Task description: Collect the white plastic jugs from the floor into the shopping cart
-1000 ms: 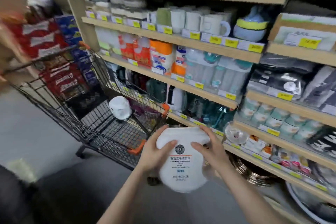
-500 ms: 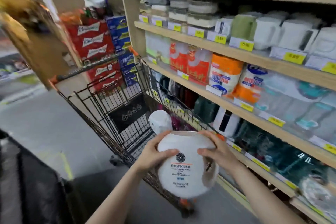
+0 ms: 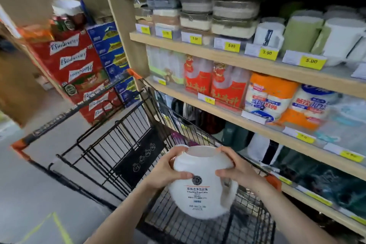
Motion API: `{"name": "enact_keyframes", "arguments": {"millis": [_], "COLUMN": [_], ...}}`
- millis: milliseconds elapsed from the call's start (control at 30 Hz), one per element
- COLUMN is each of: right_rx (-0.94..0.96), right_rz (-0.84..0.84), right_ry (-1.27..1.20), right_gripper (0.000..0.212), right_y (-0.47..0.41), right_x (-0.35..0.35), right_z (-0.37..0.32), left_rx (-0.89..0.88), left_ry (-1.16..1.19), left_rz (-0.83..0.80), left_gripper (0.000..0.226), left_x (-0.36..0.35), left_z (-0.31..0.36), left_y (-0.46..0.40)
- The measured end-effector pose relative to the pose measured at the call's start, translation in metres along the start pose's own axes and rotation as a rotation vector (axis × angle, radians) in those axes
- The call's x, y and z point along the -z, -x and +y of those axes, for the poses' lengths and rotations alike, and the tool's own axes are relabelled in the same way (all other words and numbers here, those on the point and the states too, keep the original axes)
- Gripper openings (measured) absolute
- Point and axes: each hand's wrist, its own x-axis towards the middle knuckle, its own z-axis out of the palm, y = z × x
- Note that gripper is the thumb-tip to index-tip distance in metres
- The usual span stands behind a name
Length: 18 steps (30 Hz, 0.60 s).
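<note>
I hold a round white plastic jug [image 3: 202, 190] with a printed label in both hands, above the near end of the black wire shopping cart [image 3: 111, 156]. My left hand [image 3: 168, 170] grips the jug's left shoulder and my right hand [image 3: 235, 168] grips its right shoulder by the handle. The jug hangs over the cart's basket, clear of the mesh floor. A second white jug that lay in the cart is hidden behind the one I hold.
Wooden shelves [image 3: 247, 61] full of priced goods run along the right, close to the cart's side. Red beer cartons [image 3: 77, 73] and blue boxes [image 3: 112, 53] are stacked beyond the cart's handle. Grey floor [image 3: 29, 194] with a yellow line lies to the left.
The view has swung left and closer to the cart. The jug in both hands has moved from beside the cart's corner to above its basket.
</note>
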Motion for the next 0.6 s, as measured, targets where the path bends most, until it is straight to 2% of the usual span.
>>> {"name": "enact_keyframes", "arguments": {"millis": [233, 333, 400, 600], "right_rx": [-0.105, -0.204, -0.247, -0.294], "right_rz": [0.072, 0.119, 0.155, 0.240], "right_ry": [0.166, 0.141, 0.132, 0.200], "right_gripper": [0.074, 0.079, 0.080, 0.079], "right_y": [-0.071, -0.083, -0.092, -0.121], "right_x": [-0.054, -0.092, -0.116, -0.170], "right_z": [-0.004, 0.008, 0.020, 0.071], "left_rx": [-0.029, -0.138, -0.181, -0.282], "left_ry": [-0.285, -0.515, -0.588, -0.774], "left_rz": [-0.312, -0.421, -0.502, -0.600], "left_gripper": [0.081, 0.097, 0.106, 0.116], "left_x": [0.095, 0.122, 0.134, 0.143], "left_z": [-0.041, -0.068, -0.091, -0.173], "left_y": [-0.070, -0.088, -0.097, -0.122]}}
